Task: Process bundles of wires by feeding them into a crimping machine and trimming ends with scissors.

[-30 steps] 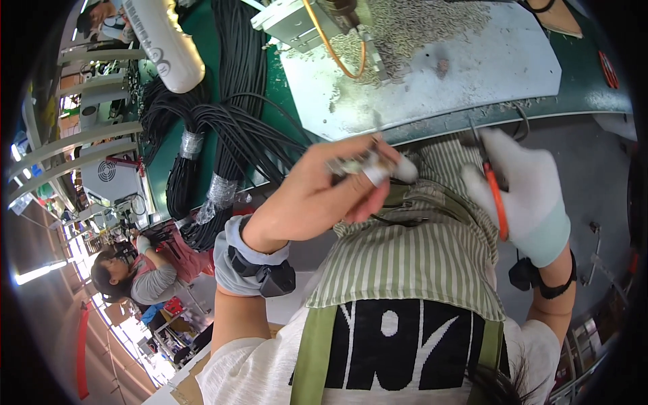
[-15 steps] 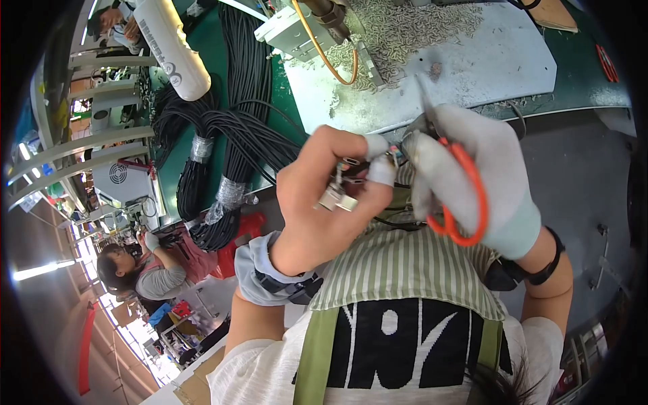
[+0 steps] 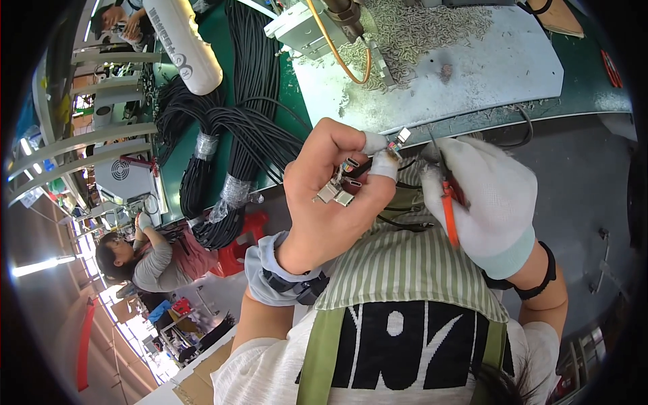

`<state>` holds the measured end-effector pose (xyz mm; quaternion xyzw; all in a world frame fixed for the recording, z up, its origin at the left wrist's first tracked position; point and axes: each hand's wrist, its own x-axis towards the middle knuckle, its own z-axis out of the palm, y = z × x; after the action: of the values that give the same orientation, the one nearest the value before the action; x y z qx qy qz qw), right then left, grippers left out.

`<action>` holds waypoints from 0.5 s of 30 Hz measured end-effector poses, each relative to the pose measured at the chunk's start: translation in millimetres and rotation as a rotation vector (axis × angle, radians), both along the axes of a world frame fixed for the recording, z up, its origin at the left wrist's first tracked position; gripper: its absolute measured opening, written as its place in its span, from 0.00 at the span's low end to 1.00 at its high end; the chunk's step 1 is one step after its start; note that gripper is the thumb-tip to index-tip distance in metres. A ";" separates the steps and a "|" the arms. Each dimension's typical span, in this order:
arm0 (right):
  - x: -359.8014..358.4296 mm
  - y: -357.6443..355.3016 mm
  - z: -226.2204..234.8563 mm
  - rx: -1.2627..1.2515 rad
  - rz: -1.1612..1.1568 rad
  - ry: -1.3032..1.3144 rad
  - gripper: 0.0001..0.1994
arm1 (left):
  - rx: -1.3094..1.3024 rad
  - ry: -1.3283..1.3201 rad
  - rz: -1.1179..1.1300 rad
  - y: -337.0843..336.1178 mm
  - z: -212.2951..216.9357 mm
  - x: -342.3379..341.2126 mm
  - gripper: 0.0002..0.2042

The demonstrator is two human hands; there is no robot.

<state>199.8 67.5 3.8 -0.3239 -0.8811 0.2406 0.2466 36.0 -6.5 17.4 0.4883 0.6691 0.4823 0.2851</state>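
Observation:
My bare left hand, with white covers on two fingertips, is closed around several small metal cable connectors; one connector tip sticks up between thumb and forefinger. Thin black cables trail from them across my striped apron. My right hand wears a white glove and grips small cutters with orange handles. The cutters' tip sits just right of the raised connector. The blades are mostly hidden by the glove.
Ahead lies a green bench with a pale mat strewn with metal scraps, and a tool with an orange hose. Taped bundles of black cable and a white tube lie left. A seated person works lower left.
My right hand has come in from the right with the cutters and now sits beside my left hand. My left hand turned and lowered slightly, showing the connectors in its fingers.

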 end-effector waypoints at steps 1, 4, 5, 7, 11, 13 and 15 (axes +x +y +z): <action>-1.2 0.2 -0.3 0.089 -0.030 0.048 0.12 | 0.004 -0.004 -0.017 0.5 -1.2 -1.3 0.10; -6.8 0.0 -4.0 0.130 -0.009 0.052 0.10 | 0.002 0.004 -0.046 -0.9 -3.5 -3.8 0.11; -8.0 -0.3 -4.7 0.151 0.003 0.054 0.09 | -0.004 0.016 -0.056 -1.5 -4.2 -4.8 0.11; -5.7 -3.3 -5.1 0.060 0.023 0.087 0.09 | -0.009 0.027 -0.067 -1.7 -4.8 -4.6 0.11; -4.9 -7.0 -1.4 -0.166 0.066 0.169 0.07 | 0.058 -0.004 -0.032 0.3 -7.3 -0.9 0.12; -6.8 -7.2 2.5 -0.255 0.071 0.198 0.07 | 0.226 0.263 -0.155 0.6 -13.8 -6.2 0.12; -6.1 -8.0 -0.9 -0.282 0.089 0.195 0.06 | 0.309 0.395 -0.216 -1.1 -14.1 -9.0 0.12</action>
<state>193.7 59.5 2.8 -0.2911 -0.8240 0.4027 0.2721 27.0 -7.6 3.3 0.6792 0.5742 0.4408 0.1208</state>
